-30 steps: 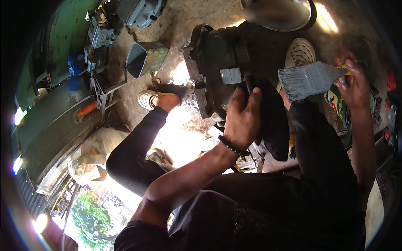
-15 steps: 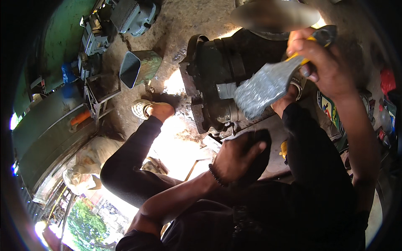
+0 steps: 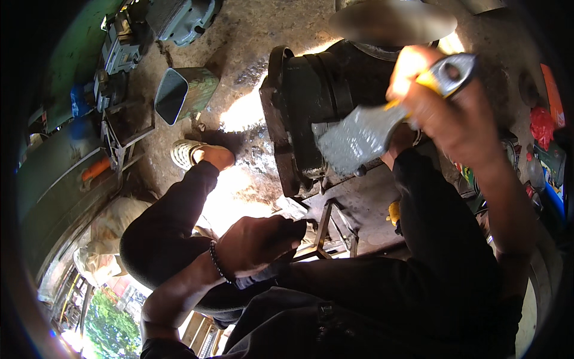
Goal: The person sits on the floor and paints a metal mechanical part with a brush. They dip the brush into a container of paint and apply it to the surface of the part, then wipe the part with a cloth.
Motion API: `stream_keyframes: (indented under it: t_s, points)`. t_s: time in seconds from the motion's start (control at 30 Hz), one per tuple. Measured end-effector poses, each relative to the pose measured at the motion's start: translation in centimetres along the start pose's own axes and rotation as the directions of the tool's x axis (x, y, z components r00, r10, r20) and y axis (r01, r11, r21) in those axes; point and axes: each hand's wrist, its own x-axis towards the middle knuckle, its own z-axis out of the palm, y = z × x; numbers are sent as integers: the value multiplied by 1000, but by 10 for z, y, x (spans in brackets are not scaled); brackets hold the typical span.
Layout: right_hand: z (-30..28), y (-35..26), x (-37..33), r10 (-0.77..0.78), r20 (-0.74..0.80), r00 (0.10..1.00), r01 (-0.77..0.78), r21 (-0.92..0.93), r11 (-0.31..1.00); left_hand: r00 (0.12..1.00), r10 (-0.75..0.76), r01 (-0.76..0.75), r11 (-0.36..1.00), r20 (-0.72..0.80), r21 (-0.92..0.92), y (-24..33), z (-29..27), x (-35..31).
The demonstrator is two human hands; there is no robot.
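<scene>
My right hand [image 3: 445, 113] is closed around the yellow handle of a putty knife [image 3: 359, 137], its wide grey blade pointing down and left. Blur softens both hand and blade. The blade lies over a dark green cylindrical metal housing [image 3: 301, 90] with a thick flange; whether they touch I cannot tell. A small pale plate on the housing's side is partly covered by the blade. Near my lap, my left hand [image 3: 251, 245] is closed, palm down, on a dark cloth [image 3: 269, 272], most of it lost against my black trousers.
An open rectangular metal tube [image 3: 185, 94] and a grey machine part [image 3: 182, 23] lie on the floor to the left. Below the housing stands a small metal frame [image 3: 326, 230], beside a yellow object [image 3: 393, 212]. A red plastic bag [image 3: 542, 127] and bottles are at the right.
My left hand has moved left and down with the dark cloth, uncovering the metal frame. The putty knife has shifted slightly left across the housing, and the view has shifted a little.
</scene>
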Motion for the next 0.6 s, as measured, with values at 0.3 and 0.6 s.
stream_keyframes:
  t_s: [0.3,0.6]
  points:
    - [-20,6,1,-358,-74,931,358,-17,934,993,-34,-4,945,110,328,-16,-2,11]
    - [-24,-8,1,-270,-129,954,227,-275,934,984,-135,100,960,118,262,-11,1,11]
